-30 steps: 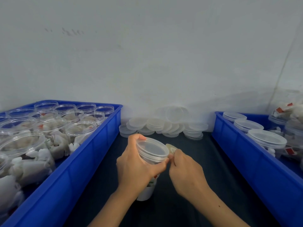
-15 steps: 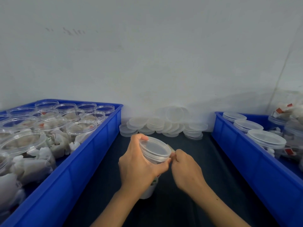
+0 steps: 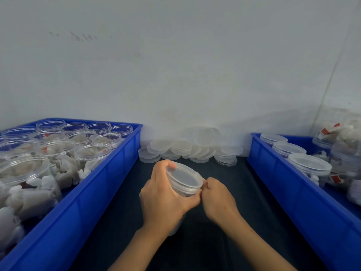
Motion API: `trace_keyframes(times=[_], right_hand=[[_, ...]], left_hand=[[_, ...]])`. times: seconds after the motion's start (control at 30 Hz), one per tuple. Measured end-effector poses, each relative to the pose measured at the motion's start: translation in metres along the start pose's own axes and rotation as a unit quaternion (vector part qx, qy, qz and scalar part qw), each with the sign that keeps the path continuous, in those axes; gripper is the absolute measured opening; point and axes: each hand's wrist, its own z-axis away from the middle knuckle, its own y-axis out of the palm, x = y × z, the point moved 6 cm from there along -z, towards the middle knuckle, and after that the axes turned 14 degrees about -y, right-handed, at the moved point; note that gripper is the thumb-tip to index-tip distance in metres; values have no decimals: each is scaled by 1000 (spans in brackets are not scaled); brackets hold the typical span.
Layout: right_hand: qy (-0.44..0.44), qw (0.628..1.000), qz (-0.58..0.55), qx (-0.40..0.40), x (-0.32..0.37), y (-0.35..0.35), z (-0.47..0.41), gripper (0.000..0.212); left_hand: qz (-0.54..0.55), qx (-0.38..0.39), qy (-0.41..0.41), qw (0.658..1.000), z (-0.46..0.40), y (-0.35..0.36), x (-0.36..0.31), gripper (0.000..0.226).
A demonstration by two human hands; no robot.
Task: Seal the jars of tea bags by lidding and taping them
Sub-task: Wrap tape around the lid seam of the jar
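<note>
Head view: left hand (image 3: 163,194) grips a tilted, clear, lidded jar (image 3: 184,179); right hand (image 3: 218,198) pinches its rim.

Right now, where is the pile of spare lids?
In the head view, the spare lids lie stacked at the back of the dark table against the wall, between the left blue bin and the right blue bin.

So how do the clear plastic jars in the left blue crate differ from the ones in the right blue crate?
The clear plastic jars in the left blue crate have open mouths with no lids; the jars in the right blue crate each carry a translucent round lid. The left crate also has loose tea bags lying between its jars, while the right crate has lidded jars standing in a row. Both crates' jars are clear, round and hold white tea bags.
</note>
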Motion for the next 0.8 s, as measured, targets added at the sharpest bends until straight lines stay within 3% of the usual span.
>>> trace_keyframes(times=[0.5, 0.63, 0.8], right_hand=[[48, 999, 1, -3, -4, 1, -11, 21], [27, 999, 38, 4, -5, 1, -19, 13], [38, 994, 101, -20, -36, -14, -26, 19]], left_hand=[[3, 14, -13, 1000, -6, 2, 5, 78], [18, 47, -23, 998, -1, -2, 7, 79], [55, 78, -45, 994, 7, 0, 14, 76]])
